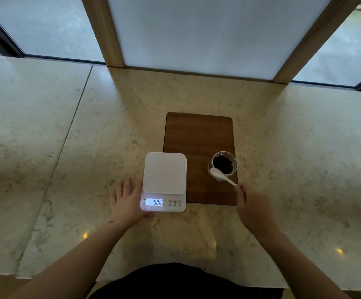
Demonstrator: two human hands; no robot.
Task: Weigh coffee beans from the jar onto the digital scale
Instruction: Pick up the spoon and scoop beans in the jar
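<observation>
Left hand (127,201) lies flat on the counter (67,147), fingers spread, its thumb side touching the left edge of the scale (164,182); this placement most likely steadies the scale while beans are brought over. Scale sits with its display (154,202) toward the person, so the reading can be followed from above; the display shows zero and the white weighing plate (164,172) is bare, so no beans have yet been weighed. The scale's long axis runs away from the person, the plate at the far end and the buttons at the near end.

Wooden board (199,137) lies just right of the scale, its near left part partly under the plate's corner. Jar (223,163) stands upright on the near right corner of the board, its mouth open upward, with dark coffee beans (222,162) inside.

Spoon (220,176), white, is pinched by its handle end in the fingertips of the right hand (255,210). Its long axis slants from the hand up and to the left, and the bowl reaches the near rim of the jar, apparently about to dip in. Whether the bowl carries beans cannot be told; it appears empty.
</observation>
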